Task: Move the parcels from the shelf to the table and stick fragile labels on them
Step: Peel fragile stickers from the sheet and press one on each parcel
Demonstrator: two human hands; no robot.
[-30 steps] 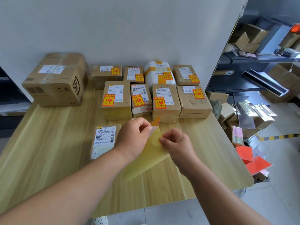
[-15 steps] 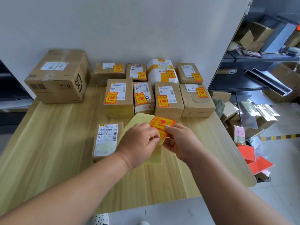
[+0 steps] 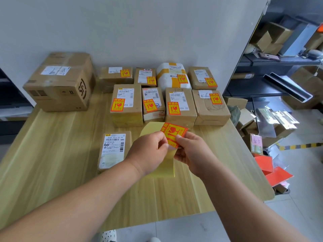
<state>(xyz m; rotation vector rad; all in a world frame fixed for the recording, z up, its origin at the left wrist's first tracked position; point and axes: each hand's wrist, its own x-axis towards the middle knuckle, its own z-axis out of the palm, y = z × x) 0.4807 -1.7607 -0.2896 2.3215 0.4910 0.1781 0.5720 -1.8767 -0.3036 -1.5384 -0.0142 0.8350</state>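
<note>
Over the wooden table (image 3: 52, 163) my left hand (image 3: 148, 152) pinches a yellow backing sheet (image 3: 162, 170). My right hand (image 3: 190, 151) pinches an orange-and-yellow fragile label (image 3: 172, 132) that is partly lifted off that sheet. A flat parcel (image 3: 113, 151) with a white shipping slip and no fragile label lies just left of my hands. Behind them stand two rows of several small parcels (image 3: 178, 105), each showing a fragile label. A large brown box (image 3: 61, 81) sits at the back left.
A dark shelf unit (image 3: 272, 67) with cartons stands at the right, past the wall corner. Loose boxes, plastic sleeves and orange sheets (image 3: 272, 172) lie on the floor beside the table's right edge. The wall runs close behind the parcels.
The backing sheet was turned over, showing the fragile label, and my right hand has peeled that label further up from the sheet. Both hands stay above the table's middle.
</note>
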